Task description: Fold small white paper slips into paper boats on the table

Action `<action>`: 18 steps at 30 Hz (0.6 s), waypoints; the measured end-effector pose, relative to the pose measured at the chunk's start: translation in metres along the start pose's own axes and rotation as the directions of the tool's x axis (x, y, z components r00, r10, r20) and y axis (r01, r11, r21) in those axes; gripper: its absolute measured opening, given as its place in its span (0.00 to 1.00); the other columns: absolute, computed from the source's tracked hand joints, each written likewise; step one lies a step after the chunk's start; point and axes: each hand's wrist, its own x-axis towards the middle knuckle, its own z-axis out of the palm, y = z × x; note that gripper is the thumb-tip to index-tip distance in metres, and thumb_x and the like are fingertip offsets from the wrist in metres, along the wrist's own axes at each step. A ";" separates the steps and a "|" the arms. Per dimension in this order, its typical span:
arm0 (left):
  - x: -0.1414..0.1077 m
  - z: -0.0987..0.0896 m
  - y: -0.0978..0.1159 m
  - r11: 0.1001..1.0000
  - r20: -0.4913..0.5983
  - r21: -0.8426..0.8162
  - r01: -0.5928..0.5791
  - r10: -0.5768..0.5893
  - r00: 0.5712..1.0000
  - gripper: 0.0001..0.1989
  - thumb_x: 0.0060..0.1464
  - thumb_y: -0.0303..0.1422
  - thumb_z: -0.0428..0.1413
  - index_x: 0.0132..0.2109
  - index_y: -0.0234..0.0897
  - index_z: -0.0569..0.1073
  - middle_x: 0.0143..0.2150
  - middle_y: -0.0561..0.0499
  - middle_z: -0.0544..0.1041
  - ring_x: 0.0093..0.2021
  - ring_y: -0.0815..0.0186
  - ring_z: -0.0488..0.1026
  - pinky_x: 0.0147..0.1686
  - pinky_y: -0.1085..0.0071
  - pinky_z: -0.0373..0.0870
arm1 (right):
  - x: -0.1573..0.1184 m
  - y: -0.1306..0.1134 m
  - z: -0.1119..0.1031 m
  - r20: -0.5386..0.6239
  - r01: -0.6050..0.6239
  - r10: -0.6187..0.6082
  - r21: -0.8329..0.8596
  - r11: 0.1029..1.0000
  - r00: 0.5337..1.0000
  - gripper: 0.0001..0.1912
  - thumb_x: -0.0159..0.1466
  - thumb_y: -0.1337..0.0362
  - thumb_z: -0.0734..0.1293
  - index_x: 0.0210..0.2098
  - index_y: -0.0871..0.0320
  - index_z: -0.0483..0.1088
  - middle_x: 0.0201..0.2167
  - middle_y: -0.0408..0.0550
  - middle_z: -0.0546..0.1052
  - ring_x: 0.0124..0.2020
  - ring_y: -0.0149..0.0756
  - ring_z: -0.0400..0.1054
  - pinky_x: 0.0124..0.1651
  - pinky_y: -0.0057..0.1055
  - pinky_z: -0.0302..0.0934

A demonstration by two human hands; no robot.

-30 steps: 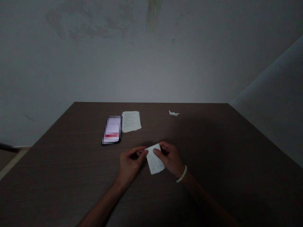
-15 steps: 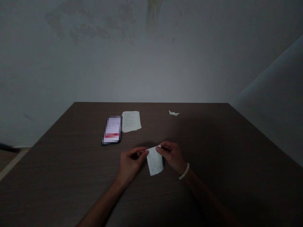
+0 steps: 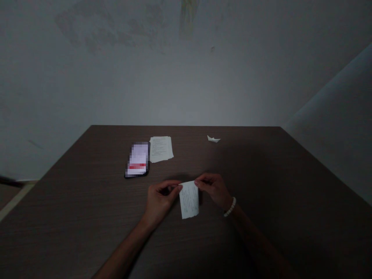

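Note:
A small printed sheet of paper [image 3: 189,200] hangs between my two hands, its text side facing me and its lower edge slightly ragged. My left hand [image 3: 161,199] pinches the upper left corner between thumb and fingers. At the upper right corner, my right hand [image 3: 214,190] has the paper in a similar pinch; a pale beaded bracelet [image 3: 230,207] circles that wrist. Whether the paper is folded, I cannot tell. Beyond the hands, a small folded paper boat [image 3: 214,139] rests near the far edge of the table.
The dark wooden table [image 3: 87,217] meets a stained grey wall [image 3: 186,85] at its far side. A phone [image 3: 138,159] with a lit, pixelated screen lies at the left. Touching or very close to it is a stack of printed paper sheets [image 3: 161,149].
My right hand has shifted a little to the right, its thumb now at the paper's corner. The paper hangs straighter and slightly lower. My left hand has stayed nearly still.

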 end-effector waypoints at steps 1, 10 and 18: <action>0.000 0.000 0.000 1.000 0.000 0.003 -0.001 0.001 1.000 0.12 0.46 0.39 0.63 0.34 0.35 0.81 0.26 0.49 0.79 0.25 0.67 0.73 0.24 0.74 0.68 | 0.000 0.000 0.000 0.004 0.007 -0.007 -0.012 1.000 1.000 0.10 0.56 0.57 0.71 0.24 0.58 0.75 0.20 0.41 0.75 0.24 0.31 0.66 0.29 0.28 0.60; -0.001 0.001 0.002 0.998 0.045 -0.057 0.028 -0.026 0.999 0.12 0.47 0.38 0.63 0.35 0.34 0.81 0.27 0.49 0.80 0.26 0.66 0.75 0.26 0.74 0.70 | 0.000 0.005 0.005 -0.081 0.050 -0.055 -0.065 0.997 0.995 0.11 0.57 0.57 0.70 0.24 0.58 0.72 0.20 0.42 0.73 0.24 0.31 0.65 0.29 0.28 0.59; 0.000 0.002 0.001 0.995 0.069 -0.087 0.057 -0.051 0.996 0.11 0.47 0.38 0.63 0.34 0.34 0.81 0.28 0.48 0.81 0.28 0.64 0.77 0.28 0.73 0.72 | 0.000 0.005 0.005 -0.104 0.043 -0.048 -0.052 0.998 0.993 0.12 0.57 0.56 0.70 0.23 0.58 0.72 0.19 0.41 0.71 0.22 0.30 0.65 0.27 0.27 0.58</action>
